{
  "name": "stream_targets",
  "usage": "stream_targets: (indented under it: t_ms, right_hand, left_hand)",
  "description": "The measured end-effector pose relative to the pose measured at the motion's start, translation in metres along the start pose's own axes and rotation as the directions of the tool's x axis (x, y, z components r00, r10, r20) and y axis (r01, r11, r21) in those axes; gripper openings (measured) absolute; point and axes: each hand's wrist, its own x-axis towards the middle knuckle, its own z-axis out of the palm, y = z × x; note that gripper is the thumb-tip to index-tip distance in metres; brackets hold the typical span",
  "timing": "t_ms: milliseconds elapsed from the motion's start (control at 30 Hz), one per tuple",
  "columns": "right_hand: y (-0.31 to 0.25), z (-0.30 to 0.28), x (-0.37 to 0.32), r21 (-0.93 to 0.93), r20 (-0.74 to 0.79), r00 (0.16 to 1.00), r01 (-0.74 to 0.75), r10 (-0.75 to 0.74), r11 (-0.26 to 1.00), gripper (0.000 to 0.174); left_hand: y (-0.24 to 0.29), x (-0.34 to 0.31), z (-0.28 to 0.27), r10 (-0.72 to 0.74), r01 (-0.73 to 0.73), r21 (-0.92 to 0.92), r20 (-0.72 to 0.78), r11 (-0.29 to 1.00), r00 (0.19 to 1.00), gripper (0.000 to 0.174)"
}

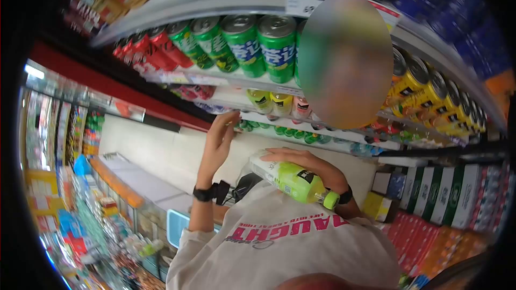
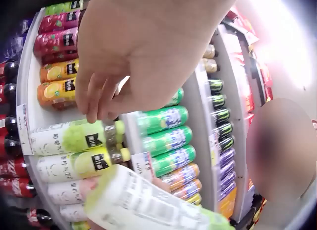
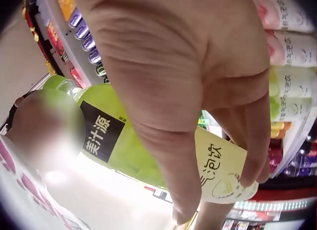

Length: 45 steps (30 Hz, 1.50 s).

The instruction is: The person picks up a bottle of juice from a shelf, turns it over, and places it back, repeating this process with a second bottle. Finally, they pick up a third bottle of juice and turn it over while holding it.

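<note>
Pale cloth of a shirt (image 1: 306,241) with pink letters is nearest to the camera on the head, and a bottle (image 1: 294,182) lies slanting in front of it. The bottle has green drink inside; its green cap (image 1: 330,200) points down toward the right side of the person, and its white-labelled end points up toward the left hand (image 1: 217,137). The right hand (image 1: 307,162) grips this bottle from above, with the thumb on one side of it and bent fingers on the other.

The left hand is raised, well apart from the held bottle, and pinches nothing. Its fingers are softly bent and close together. In the left wrist view the fingertips are just beside a green-yellow bottle (image 2: 89,137) in the row; whether they touch it, I cannot tell. Each wrist wears a black band (image 1: 207,193).

Behind the hands, a shelf (image 1: 258,84) carries red cans (image 1: 169,51) near its left end, green cans (image 1: 277,48) in the middle, and yellow cans (image 1: 434,94) toward its right end. Between green and yellow, a blurred oval hides part of the row. Under this shelf's front edge, small bottles (image 1: 281,103) with green, yellow and pink drink stand on a lower level. A price tag (image 1: 302,0) is fixed on the front edge above the cans. Cartons (image 1: 441,196) are stacked at the right, beyond the pale floor (image 1: 161,147).
</note>
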Motion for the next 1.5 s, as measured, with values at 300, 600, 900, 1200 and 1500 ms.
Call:
stream_targets:
  t_ms: [300,600,900,1200,1500]
  right_hand:
    - [-0.009,0.076,-0.006,-0.059,-0.520,0.851,-0.127,0.078,0.990,0.074]
    - [-0.007,0.189,0.015,-0.037,-0.871,0.490,-0.092,0.013,0.995,0.082]
    - [0.020,0.235,0.001,-0.066,-0.906,0.420,-0.010,-0.056,0.998,0.079]
    - [0.032,0.318,0.061,0.037,-0.997,0.062,-0.159,0.048,0.987,0.073]
    - [0.079,0.384,0.177,0.248,-0.953,-0.191,-0.042,0.236,0.968,0.074]
  left_hand:
    - [-0.115,0.126,-0.014,0.129,-0.152,0.094,0.212,0.984,0.969,0.028]
    - [-0.178,0.177,-0.014,0.174,-0.144,-0.100,0.475,0.985,0.863,0.042]
    - [-0.179,0.215,-0.006,0.148,-0.114,-0.096,0.538,0.989,0.830,0.034]
    - [-0.203,0.233,0.033,0.283,-0.052,-0.379,0.586,0.924,0.760,0.047]
    - [-0.167,0.214,0.031,0.230,0.163,-0.512,0.618,0.844,0.752,0.057]
